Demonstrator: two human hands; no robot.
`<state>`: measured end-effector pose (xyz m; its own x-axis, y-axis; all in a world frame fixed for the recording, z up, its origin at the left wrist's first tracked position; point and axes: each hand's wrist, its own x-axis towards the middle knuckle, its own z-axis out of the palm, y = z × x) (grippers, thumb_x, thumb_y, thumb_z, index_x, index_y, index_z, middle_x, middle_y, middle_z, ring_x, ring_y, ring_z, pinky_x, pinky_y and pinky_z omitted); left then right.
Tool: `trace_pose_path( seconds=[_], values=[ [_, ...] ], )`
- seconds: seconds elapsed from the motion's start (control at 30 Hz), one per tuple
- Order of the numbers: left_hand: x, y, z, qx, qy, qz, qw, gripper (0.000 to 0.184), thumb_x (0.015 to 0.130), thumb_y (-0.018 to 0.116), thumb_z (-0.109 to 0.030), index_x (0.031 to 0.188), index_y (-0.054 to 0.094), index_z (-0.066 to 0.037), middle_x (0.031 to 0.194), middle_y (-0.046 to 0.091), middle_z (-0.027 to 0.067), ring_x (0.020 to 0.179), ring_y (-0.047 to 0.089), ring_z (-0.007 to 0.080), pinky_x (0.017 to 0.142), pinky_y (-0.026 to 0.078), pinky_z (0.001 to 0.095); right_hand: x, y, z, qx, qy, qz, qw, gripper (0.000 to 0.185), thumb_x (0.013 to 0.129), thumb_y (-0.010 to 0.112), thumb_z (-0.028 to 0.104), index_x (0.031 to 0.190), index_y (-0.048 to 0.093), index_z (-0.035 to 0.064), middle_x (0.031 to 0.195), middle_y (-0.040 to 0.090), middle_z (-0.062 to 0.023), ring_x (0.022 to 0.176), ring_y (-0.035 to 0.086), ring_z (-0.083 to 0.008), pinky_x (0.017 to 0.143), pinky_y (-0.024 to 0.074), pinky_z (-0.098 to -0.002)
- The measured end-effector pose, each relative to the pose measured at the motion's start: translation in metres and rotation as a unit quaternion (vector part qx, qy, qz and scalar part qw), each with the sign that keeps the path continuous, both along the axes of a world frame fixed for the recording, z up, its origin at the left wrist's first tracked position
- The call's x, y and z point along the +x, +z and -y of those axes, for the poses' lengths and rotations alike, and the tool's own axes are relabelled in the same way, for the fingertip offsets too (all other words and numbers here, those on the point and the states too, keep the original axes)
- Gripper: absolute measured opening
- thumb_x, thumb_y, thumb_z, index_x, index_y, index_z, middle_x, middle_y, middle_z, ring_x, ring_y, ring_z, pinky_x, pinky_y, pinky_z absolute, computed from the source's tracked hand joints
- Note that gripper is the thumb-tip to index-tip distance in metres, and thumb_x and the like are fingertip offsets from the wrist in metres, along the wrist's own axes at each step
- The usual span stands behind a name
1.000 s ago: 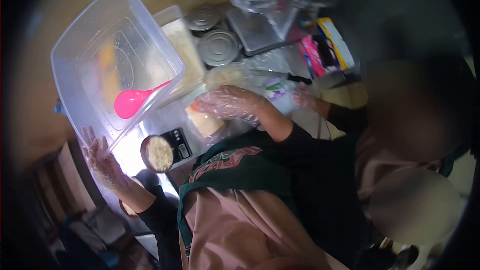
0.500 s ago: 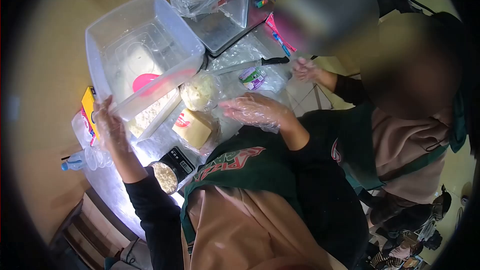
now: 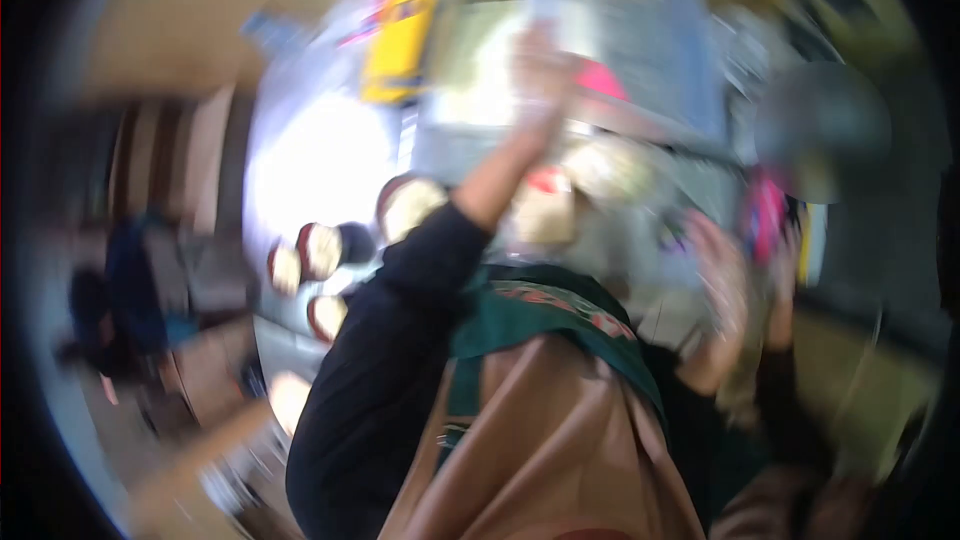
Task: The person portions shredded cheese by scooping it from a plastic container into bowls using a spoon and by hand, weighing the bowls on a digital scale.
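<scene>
My left hand (image 3: 540, 70), in a clear glove and smeared by motion, is at the near left edge of a clear plastic tub (image 3: 690, 60) and appears closed on its rim. A pink rounded piece (image 3: 600, 80) shows through the tub. My right hand (image 3: 720, 275), also gloved, is held up on the right with fingers stretched out and nothing in it. Between my hands lie a pale yellow block with a red label (image 3: 543, 215) and a clear bag of something whitish (image 3: 612, 170).
Left of the tub are a tray of pale contents (image 3: 470, 65) and a yellow box (image 3: 408, 30). Several round containers with whitish contents, one nearest (image 3: 412, 208), stand by my left sleeve. Another person's hand (image 3: 785, 260) is close to my right hand, near a pink packet (image 3: 765, 215).
The view has swung left and blurred, bringing more round containers into sight. The tub now sits further right of the pale tray, uncovering more of it. My right hand has moved away from the block.
</scene>
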<state>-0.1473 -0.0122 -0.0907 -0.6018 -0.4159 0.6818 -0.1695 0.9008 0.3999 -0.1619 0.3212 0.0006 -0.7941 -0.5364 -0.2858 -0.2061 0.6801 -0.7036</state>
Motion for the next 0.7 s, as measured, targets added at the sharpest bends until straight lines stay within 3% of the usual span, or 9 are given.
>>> trace_pose_path(
  seconds=[0.03, 0.1, 0.2, 0.33, 0.4, 0.47, 0.57, 0.63, 0.7],
  values=[
    [-0.003, 0.026, -0.021, 0.192, 0.021, -0.054, 0.98, 0.053, 0.072, 0.062, -0.015, 0.119, 0.047, 0.002, 0.118, 0.05, 0.021, 0.109, 0.047, 0.0353, 0.094, 0.038, 0.0422, -0.011, -0.008, -0.007, -0.049, -0.037, -0.032, 0.998, 0.041, 0.092, 0.056, 0.028, 0.123, 0.055, 0.0009, 0.119, 0.06, -0.0141, 0.109, 0.056, -0.0215, 0.094, 0.0422, -0.0326],
    [0.014, 0.061, -0.04, 0.343, -0.013, -0.122, 0.931, 0.06, 0.069, 0.058, -0.009, 0.124, 0.041, 0.005, 0.118, 0.045, 0.0216, 0.111, 0.044, 0.0371, 0.097, 0.037, 0.0429, -0.024, 0.009, 0.005, -0.064, 0.039, -0.083, 0.994, 0.042, 0.093, 0.054, 0.024, 0.128, 0.05, 0.0003, 0.122, 0.057, -0.0162, 0.113, 0.053, -0.0236, 0.096, 0.0415, -0.0349],
    [0.011, 0.067, -0.067, 0.433, 0.007, -0.214, 0.875, 0.058, 0.061, 0.057, -0.003, 0.117, 0.044, 0.005, 0.118, 0.043, 0.0219, 0.111, 0.043, 0.0402, 0.098, 0.033, 0.0443, -0.035, 0.023, 0.039, -0.07, 0.11, -0.186, 0.974, 0.045, 0.092, 0.051, 0.017, 0.133, 0.043, -0.001, 0.129, 0.05, -0.0198, 0.12, 0.048, -0.0273, 0.099, 0.0394, -0.0381],
    [0.016, 0.067, -0.078, 0.441, 0.037, -0.237, 0.865, 0.053, 0.059, 0.056, -0.002, 0.111, 0.046, 0.004, 0.117, 0.041, 0.0208, 0.11, 0.041, 0.0393, 0.097, 0.033, 0.0425, -0.046, 0.025, 0.078, 0.067, 0.281, -0.336, 0.897, 0.049, 0.09, 0.051, 0.015, 0.135, 0.041, -0.0011, 0.134, 0.046, -0.022, 0.125, 0.043, -0.033, 0.1, 0.0376, -0.0389],
    [0.012, 0.063, -0.082, 0.451, 0.064, -0.243, 0.856, 0.052, 0.06, 0.055, -0.002, 0.111, 0.044, 0.004, 0.117, 0.039, 0.0203, 0.11, 0.04, 0.039, 0.097, 0.033, 0.0424, -0.052, 0.014, 0.091, 0.061, 0.314, -0.329, 0.889, 0.046, 0.092, 0.049, 0.018, 0.133, 0.043, -0.0016, 0.132, 0.048, -0.0228, 0.121, 0.047, -0.0362, 0.098, 0.0389, -0.0387],
    [0.007, 0.058, -0.089, 0.449, 0.069, -0.271, 0.849, 0.052, 0.057, 0.057, -0.003, 0.109, 0.049, 0.002, 0.115, 0.044, 0.0181, 0.109, 0.043, 0.0364, 0.095, 0.031, 0.046, -0.063, -0.002, 0.094, 0.063, 0.229, -0.214, 0.948, 0.041, 0.093, 0.046, 0.018, 0.129, 0.048, -0.0026, 0.125, 0.053, -0.0235, 0.114, 0.053, -0.0353, 0.097, 0.04, -0.0386],
    [0.007, 0.057, -0.093, 0.458, 0.054, -0.247, 0.852, 0.052, 0.058, 0.057, -0.003, 0.109, 0.049, 0.004, 0.113, 0.043, 0.0184, 0.112, 0.042, 0.0362, 0.099, 0.028, 0.0482, -0.092, -0.047, 0.09, -0.018, 0.2, -0.131, 0.971, 0.033, 0.092, 0.049, 0.011, 0.123, 0.053, -0.0022, 0.114, 0.061, -0.023, 0.102, 0.06, -0.0256, 0.089, 0.0437, -0.0325],
    [0.003, 0.044, -0.092, 0.419, 0.033, -0.172, 0.891, 0.055, 0.064, 0.061, -0.012, 0.114, 0.045, 0.004, 0.123, 0.038, 0.0205, 0.12, 0.037, 0.0388, 0.101, 0.032, 0.043, -0.103, -0.06, 0.09, -0.033, 0.271, -0.229, 0.935, 0.027, 0.09, 0.052, 0.005, 0.116, 0.059, -0.0007, 0.096, 0.065, -0.0219, 0.082, 0.064, -0.0275, 0.075, 0.0478, -0.0322],
    [0.006, 0.045, -0.078, 0.371, 0.027, -0.114, 0.921, 0.054, 0.074, 0.062, -0.032, 0.111, 0.052, 0.005, 0.121, 0.045, 0.0236, 0.114, 0.045, 0.0386, 0.099, 0.037, 0.0432, -0.1, -0.06, 0.089, -0.003, 0.272, -0.342, 0.9, 0.021, 0.087, 0.054, 0.002, 0.106, 0.064, 0.0003, 0.081, 0.065, -0.0208, 0.067, 0.061, -0.0346, 0.062, 0.0471, -0.037]
  ],
)
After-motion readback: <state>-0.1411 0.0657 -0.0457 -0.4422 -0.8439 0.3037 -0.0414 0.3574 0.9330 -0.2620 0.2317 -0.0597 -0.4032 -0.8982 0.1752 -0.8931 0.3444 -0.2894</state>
